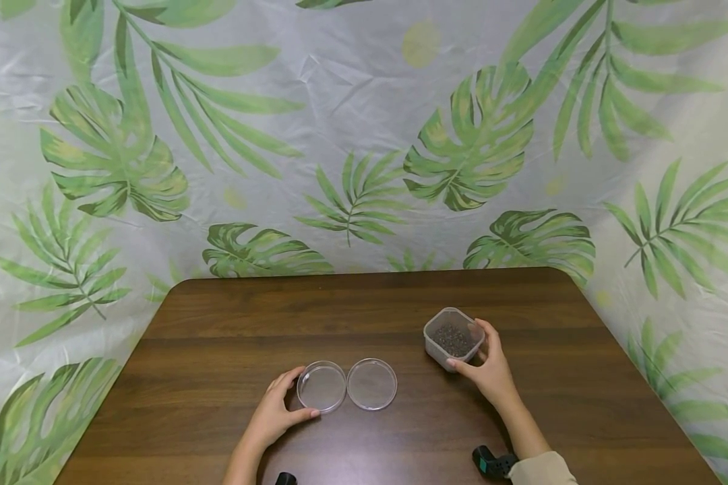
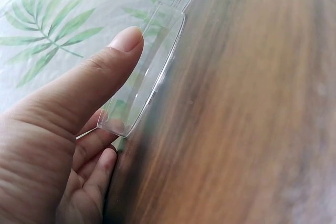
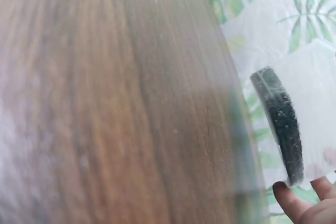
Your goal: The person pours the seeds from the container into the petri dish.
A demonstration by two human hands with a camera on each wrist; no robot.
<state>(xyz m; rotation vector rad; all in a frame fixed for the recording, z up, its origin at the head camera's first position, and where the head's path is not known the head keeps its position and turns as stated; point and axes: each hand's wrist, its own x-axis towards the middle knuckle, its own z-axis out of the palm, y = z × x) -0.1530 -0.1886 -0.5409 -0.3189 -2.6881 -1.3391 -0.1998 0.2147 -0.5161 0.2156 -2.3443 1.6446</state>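
Observation:
Two clear round petri dish halves lie side by side on the table, nearly touching. My left hand (image 1: 271, 412) holds the left petri dish half (image 1: 321, 388) by its rim, thumb on the near side and fingers on the far side. The right petri dish half (image 1: 372, 384) lies untouched. At the right, my right hand (image 1: 493, 372) grips a translucent square plastic container (image 1: 438, 353) between thumb and fingers. Dark, grainy material (image 1: 452, 339) covers its bottom and shows as a dark layer (image 3: 281, 121) through the wall. The right wrist view shows the container apparently raised off the table.
The brown wooden table (image 1: 249, 310) has rounded far corners. Behind it hangs a pale sheet (image 1: 364, 121) with a green leaf print. A black wrist device (image 1: 493, 463) shows near the right sleeve (image 1: 542, 469), and part of another dark device (image 1: 286, 479) by the left wrist.

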